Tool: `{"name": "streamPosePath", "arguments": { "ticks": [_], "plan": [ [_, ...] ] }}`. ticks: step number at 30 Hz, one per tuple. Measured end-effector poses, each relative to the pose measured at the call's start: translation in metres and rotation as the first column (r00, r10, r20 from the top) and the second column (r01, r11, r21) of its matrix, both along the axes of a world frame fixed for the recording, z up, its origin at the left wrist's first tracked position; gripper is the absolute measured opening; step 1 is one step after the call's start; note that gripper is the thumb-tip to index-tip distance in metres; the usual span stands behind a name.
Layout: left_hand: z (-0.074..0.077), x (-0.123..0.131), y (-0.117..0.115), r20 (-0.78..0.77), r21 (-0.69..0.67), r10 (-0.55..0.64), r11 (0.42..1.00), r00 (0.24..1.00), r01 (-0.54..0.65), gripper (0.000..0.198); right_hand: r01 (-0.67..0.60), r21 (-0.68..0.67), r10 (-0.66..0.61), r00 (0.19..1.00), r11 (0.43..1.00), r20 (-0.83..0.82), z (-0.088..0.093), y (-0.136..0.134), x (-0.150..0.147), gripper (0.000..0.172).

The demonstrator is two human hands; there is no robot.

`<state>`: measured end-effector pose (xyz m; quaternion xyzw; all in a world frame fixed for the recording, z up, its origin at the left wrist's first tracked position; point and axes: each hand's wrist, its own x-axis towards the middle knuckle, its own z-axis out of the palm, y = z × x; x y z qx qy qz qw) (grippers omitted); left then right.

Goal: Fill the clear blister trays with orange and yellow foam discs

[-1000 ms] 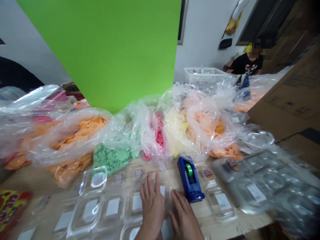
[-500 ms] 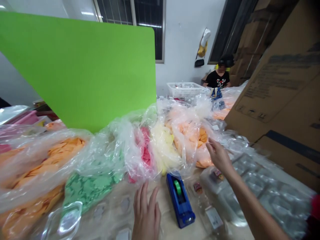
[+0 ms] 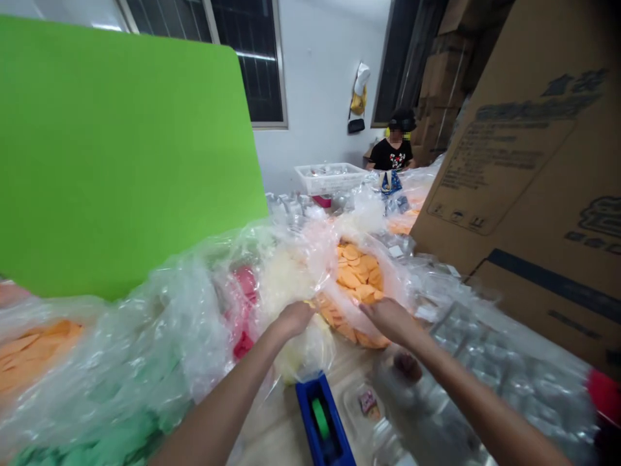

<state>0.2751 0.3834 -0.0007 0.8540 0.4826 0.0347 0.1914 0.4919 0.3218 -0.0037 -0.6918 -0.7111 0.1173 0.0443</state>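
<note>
My left hand (image 3: 295,318) is closed on clear plastic where the bag of pale yellow pieces (image 3: 286,278) meets the bag of orange pieces (image 3: 359,272). A bit of yellow shows at its fingertips; whether they also pinch a piece I cannot tell. On the front right rim of the orange bag, my right hand (image 3: 388,317) is closed, thumb and fingers together on the plastic. The orange pieces are thin, flat and heaped in the bag's wide mouth. Below my hands stands a blue tape dispenser (image 3: 324,421) with a green roll.
Bags of pink pieces (image 3: 244,298) and green pieces (image 3: 111,437) lie to the left. Clear plastic boxes (image 3: 504,375) cover the right. A green board (image 3: 126,162) and a large carton (image 3: 524,168) rise at either side. Behind are a white basket (image 3: 332,178) and a seated person (image 3: 392,152).
My left hand has moved forward from the table to the yellow and orange bags and closed. My right hand has closed on the orange bag's rim, whose mouth is wider. The view has shifted right.
</note>
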Motion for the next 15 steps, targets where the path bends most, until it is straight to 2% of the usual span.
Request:
{"name": "streamPosePath", "arguments": {
  "ticks": [3, 5, 7, 9, 11, 13, 15],
  "plan": [
    [-0.014, -0.01, 0.008, -0.092, -0.016, 0.104, 0.994, 0.99, -0.106, 0.026, 0.0, -0.094, 0.0, 1.0, 0.996, -0.01, 0.002, -0.006, 0.03, 0.023],
    [-0.012, -0.001, 0.009, -0.109, 0.043, 0.138, 0.99, 0.984, -0.134, 0.029, -0.05, -0.114, 0.045, 0.998, 0.992, -0.052, 0.003, -0.003, 0.027, 0.022],
    [-0.006, 0.015, 0.009, -0.091, 0.142, 0.106, 0.986, 0.99, -0.092, 0.035, -0.143, -0.105, 0.13, 0.985, 0.984, -0.116, 0.004, 0.006, 0.011, 0.021],
    [0.0, 0.03, 0.01, -0.077, 0.231, 0.005, 0.973, 0.997, 0.013, 0.042, -0.236, -0.099, 0.216, 0.96, 0.967, -0.179, 0.004, 0.019, -0.009, 0.02],
    [0.001, 0.036, 0.014, -0.1, 0.27, -0.079, 0.957, 0.992, 0.104, 0.04, -0.271, -0.108, 0.244, 0.946, 0.956, -0.213, 0.004, 0.036, -0.021, 0.02],
    [-0.003, 0.031, 0.021, -0.15, 0.268, -0.074, 0.957, 0.986, 0.112, 0.031, -0.22, -0.099, 0.196, 0.958, 0.97, -0.208, 0.003, 0.057, -0.021, 0.022],
    [-0.011, 0.021, 0.029, -0.197, 0.258, -0.014, 0.964, 0.98, 0.065, 0.026, -0.099, -0.05, 0.089, 0.981, 0.994, -0.175, 0.002, 0.08, -0.013, 0.025]
  ]
}}
